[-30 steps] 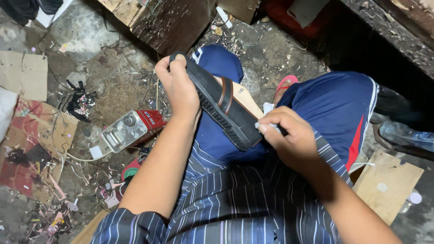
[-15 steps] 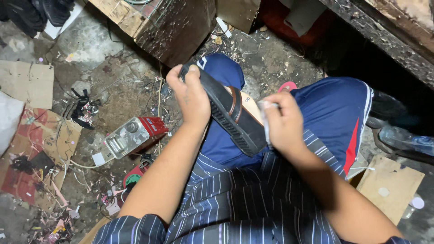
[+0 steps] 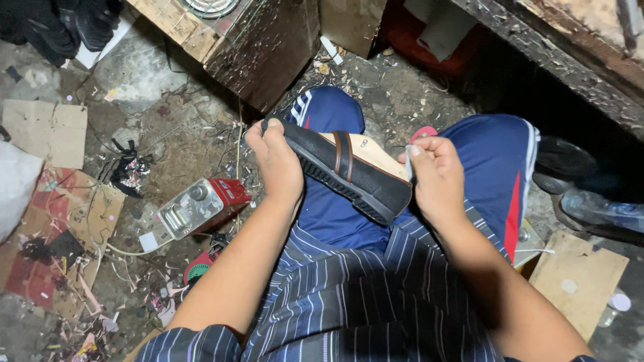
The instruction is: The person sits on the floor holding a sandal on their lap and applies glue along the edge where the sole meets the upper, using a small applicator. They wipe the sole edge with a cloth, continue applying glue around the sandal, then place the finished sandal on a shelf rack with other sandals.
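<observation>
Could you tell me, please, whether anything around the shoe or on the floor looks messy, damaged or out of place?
The black slip-on shoe with a brown strap looks intact in both hands. The bare floor is littered: torn cardboard pieces, paper scraps, and a small red-and-silver device lying tilted on its side.

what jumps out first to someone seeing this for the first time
Dead centre, a black loafer with a tan insole is held sideways over the person's blue-trousered lap, the left hand gripping its toe end and the right hand at the heel with a bit of white cloth. To the left, a red and metal device lies on the littered floor.
</observation>
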Motion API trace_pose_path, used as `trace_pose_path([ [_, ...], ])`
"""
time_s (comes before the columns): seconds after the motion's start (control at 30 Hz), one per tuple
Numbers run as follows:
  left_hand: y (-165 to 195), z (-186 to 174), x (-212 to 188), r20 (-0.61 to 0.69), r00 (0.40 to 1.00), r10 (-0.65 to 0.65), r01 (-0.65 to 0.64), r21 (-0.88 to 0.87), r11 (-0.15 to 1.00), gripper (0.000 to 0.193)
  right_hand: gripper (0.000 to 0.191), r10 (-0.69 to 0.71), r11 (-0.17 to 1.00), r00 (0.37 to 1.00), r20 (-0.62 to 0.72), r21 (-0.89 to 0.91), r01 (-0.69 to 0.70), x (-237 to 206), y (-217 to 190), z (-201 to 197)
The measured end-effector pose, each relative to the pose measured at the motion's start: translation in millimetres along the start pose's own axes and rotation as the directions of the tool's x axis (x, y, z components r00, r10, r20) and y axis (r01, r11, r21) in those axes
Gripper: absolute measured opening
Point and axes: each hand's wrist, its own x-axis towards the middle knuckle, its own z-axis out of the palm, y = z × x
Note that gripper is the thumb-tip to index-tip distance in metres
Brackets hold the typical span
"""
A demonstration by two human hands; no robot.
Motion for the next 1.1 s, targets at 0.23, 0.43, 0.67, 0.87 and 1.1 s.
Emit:
trace_pose_path([
  [0.23, 10.4, -18.8, -35.7, 0.171, 0.975, 0.142, -0.178, 0.215, 0.960, 0.043, 0.012, 0.101, 0.994, 0.994, -0.050, 0.054, -0.099, -14.5, -41.6, -14.5],
  [0.43, 22.9, -38.6, -66.6, 0.328, 0.944, -0.033, -0.009, 0.124, 0.992, 0.048, 0.018, 0.142, 0.988, 0.990, 0.008, -0.064, -0.141, -47.5, -56.9, -20.4],
  [0.67, 27.7, -54.1, -58.3, 0.332, 0.898, 0.289, -0.384, 0.268, 0.884, 0.048, 0.025, 0.108, 0.994, 0.994, -0.004, 0.022, -0.108, -36.7, -77.5, -20.9],
  [0.87, 60.5, -55.7, -50.6, 0.334, 0.832, 0.444, -0.507, 0.130, 0.852, 0.039, 0.025, -0.039, 0.973, 0.999, 0.010, 0.229, 0.035, -4.0, -124.2, -21.0],
  [1.1, 128.2, -9.9, -55.2, 0.570, 0.595, 0.566, -0.698, 0.019, 0.715, 0.033, 0.023, -0.054, 0.990, 0.998, 0.031, 0.128, 0.050, 30.0, -128.5, 4.9],
])
